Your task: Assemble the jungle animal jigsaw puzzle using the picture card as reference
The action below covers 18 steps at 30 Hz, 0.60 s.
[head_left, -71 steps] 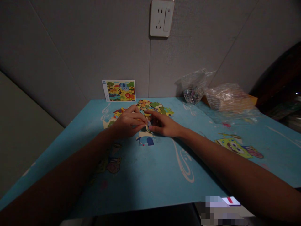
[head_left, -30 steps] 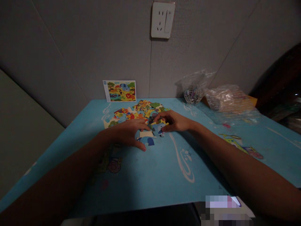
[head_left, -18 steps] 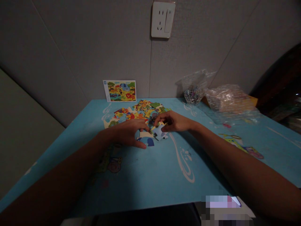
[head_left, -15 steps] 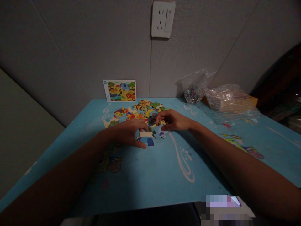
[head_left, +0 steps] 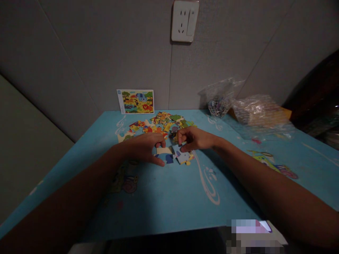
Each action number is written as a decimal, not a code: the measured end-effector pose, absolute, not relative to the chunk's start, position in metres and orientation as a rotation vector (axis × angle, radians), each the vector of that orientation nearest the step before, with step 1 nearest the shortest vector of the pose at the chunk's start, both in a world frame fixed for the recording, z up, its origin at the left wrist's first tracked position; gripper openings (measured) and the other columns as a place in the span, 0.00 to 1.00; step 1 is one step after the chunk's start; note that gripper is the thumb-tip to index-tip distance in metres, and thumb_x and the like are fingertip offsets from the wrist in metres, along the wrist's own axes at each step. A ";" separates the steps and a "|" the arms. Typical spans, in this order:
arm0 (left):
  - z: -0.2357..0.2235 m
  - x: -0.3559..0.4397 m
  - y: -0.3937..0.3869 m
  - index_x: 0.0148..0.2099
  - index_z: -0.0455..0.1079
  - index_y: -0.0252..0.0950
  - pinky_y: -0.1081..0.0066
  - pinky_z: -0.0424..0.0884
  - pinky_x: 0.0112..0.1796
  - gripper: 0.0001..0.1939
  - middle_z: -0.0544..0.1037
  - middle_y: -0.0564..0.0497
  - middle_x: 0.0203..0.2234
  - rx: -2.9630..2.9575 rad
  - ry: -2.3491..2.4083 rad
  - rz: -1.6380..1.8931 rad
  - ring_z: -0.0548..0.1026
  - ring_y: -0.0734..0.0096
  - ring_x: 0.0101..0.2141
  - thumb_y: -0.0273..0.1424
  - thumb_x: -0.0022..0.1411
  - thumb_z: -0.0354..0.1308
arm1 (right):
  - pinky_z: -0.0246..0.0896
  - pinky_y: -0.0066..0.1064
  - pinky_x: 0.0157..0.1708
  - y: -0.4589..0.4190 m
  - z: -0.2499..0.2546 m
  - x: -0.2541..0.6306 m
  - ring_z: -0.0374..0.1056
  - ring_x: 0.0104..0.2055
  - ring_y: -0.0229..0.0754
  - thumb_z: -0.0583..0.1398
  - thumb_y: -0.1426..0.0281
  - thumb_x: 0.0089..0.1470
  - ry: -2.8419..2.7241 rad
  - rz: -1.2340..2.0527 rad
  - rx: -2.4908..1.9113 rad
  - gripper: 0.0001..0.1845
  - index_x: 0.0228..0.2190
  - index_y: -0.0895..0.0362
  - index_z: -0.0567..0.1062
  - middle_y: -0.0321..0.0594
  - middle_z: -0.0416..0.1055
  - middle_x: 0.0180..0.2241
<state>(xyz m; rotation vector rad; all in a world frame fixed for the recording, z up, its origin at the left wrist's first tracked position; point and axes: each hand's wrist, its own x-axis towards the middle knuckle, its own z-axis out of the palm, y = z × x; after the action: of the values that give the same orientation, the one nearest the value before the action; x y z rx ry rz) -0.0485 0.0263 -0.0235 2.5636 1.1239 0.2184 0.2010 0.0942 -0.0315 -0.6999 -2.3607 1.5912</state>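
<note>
Thumb and forefinger of the person's right hand [head_left: 194, 138] curl nearly together at a pale-blue, yellow-edged jigsaw piece [head_left: 181, 157] near mid-table; dim light leaves unclear whether they pinch or merely press. The left hand [head_left: 147, 145], thumb and fingers spread apart, frames a flat cream-and-blue piece [head_left: 164, 150] without visibly gripping it. The pale-blue piece has just been turned, its yellow side now toward the blue table's [head_left: 180, 201] near edge, apparently bringing a different side beside its neighbour. A multicoloured heap of loose pieces [head_left: 164, 120] lies toward the far edge.
</note>
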 end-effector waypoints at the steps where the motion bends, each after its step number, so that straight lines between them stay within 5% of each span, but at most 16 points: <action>1: -0.024 -0.049 0.027 0.43 0.70 0.35 0.69 0.64 0.37 0.26 0.72 0.50 0.35 2.561 1.125 0.219 0.70 0.66 0.35 0.48 0.48 0.69 | 0.54 0.22 0.18 0.094 -0.032 0.201 0.61 0.19 0.29 0.69 0.69 0.39 -2.363 1.585 -0.709 0.15 0.27 0.58 0.69 0.27 0.67 0.19; 10: -0.029 -0.051 0.029 0.43 0.70 0.35 0.67 0.65 0.40 0.14 0.74 0.49 0.36 2.614 1.064 0.290 0.71 0.67 0.36 0.38 0.59 0.61 | 0.52 0.22 0.15 0.088 -0.027 0.200 0.58 0.15 0.29 0.68 0.66 0.40 -2.466 1.551 -0.810 0.14 0.21 0.57 0.67 0.26 0.63 0.15; 18: -0.030 -0.050 0.029 0.43 0.70 0.36 0.69 0.65 0.38 0.14 0.74 0.50 0.34 2.644 1.075 0.298 0.71 0.69 0.34 0.40 0.60 0.61 | 0.51 0.24 0.19 0.085 -0.029 0.196 0.59 0.19 0.31 0.68 0.63 0.41 -2.558 1.476 -0.746 0.15 0.21 0.57 0.67 0.29 0.65 0.18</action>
<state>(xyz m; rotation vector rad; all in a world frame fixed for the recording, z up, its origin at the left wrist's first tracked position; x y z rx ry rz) -0.0497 0.0292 -0.0302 2.6444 1.0749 0.2975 0.1964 0.0854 -0.0286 -0.7458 -2.5580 1.4762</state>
